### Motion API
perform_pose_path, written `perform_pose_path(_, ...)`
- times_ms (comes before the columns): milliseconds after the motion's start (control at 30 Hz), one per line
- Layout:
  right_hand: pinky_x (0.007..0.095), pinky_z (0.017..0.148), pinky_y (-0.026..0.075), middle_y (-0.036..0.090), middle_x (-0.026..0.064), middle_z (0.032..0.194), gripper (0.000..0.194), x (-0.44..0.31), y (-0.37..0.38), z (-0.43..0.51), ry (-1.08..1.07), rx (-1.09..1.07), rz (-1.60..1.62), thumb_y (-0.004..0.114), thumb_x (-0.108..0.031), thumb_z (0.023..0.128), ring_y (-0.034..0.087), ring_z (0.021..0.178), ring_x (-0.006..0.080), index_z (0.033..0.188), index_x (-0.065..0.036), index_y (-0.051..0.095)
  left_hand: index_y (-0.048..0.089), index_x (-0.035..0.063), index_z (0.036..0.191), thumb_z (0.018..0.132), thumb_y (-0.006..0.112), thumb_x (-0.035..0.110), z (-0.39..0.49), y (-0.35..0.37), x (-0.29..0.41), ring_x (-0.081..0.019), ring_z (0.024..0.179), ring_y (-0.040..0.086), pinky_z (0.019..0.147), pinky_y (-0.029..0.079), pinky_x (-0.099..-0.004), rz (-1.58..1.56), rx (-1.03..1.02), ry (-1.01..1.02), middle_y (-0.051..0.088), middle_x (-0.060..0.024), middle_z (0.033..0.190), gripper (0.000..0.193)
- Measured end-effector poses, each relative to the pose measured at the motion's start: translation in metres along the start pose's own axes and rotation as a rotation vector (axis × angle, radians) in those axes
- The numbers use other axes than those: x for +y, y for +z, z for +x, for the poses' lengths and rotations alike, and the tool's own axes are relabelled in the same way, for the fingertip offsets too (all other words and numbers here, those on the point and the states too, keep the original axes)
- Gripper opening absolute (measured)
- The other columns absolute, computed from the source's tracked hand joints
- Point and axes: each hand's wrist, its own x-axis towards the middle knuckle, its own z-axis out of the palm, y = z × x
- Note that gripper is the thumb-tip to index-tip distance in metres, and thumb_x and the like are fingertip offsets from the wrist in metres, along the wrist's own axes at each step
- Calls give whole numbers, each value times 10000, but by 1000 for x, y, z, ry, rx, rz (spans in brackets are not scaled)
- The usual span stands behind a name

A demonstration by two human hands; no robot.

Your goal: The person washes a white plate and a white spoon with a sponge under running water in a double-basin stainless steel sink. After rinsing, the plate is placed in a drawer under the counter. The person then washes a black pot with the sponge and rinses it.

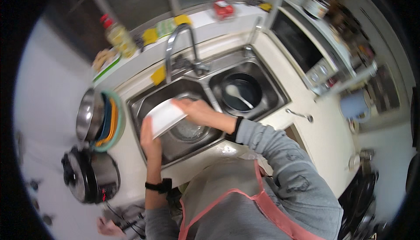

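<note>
A white dish (165, 117) is tilted above the left basin (170, 153) of a steel double sink. My left hand (151, 140) holds its near left edge, and my right hand (193, 110) grips its upper right side. Below the dish, a round vessel or strainer with water (189, 130) shows in the basin, partly hidden. The curved chrome faucet (183, 28) arches behind the dish. In the right basin lies a dark round pan (241, 79) with a white spoon (233, 91) in it.
Left of the sink stand stacked basins with a steel bowl (90, 113), and an electric pressure cooker (93, 176). An oil bottle (121, 40) is on the window ledge. A white oven (300, 43) stands at the right, near a blue pitcher (356, 105).
</note>
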Motion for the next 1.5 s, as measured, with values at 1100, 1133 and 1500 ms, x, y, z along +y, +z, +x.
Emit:
perform_pose_path(1100,433,887,415,611,171,976,277,-246,-40,-924,2299,594,-760,461,-244,887,570,915,338,1006,-49,616,402,35,1277,569,501,15,15,83,112,-345,897,606,743,557,-443,-938,-587,-1037,559,-149,1111,715)
perform_pose_path(1133,446,839,444,616,185,944,316,-249,-41,-941,2341,449,-654,425,-287,912,584,906,339,957,-42,620,420,33,1255,575,498,13,8,86,145,-337,875,612,714,564,-423,-922,-621,-1045,569,-144,1086,685)
perform_pose_path(1500,445,662,479,648,126,669,427,-288,-33,-966,2132,230,-399,436,-363,889,633,642,312,693,-65,669,439,-65,1163,630,465,-44,-90,142,468,-318,925,597,807,535,-398,-927,-1239,-817,570,-175,1028,534)
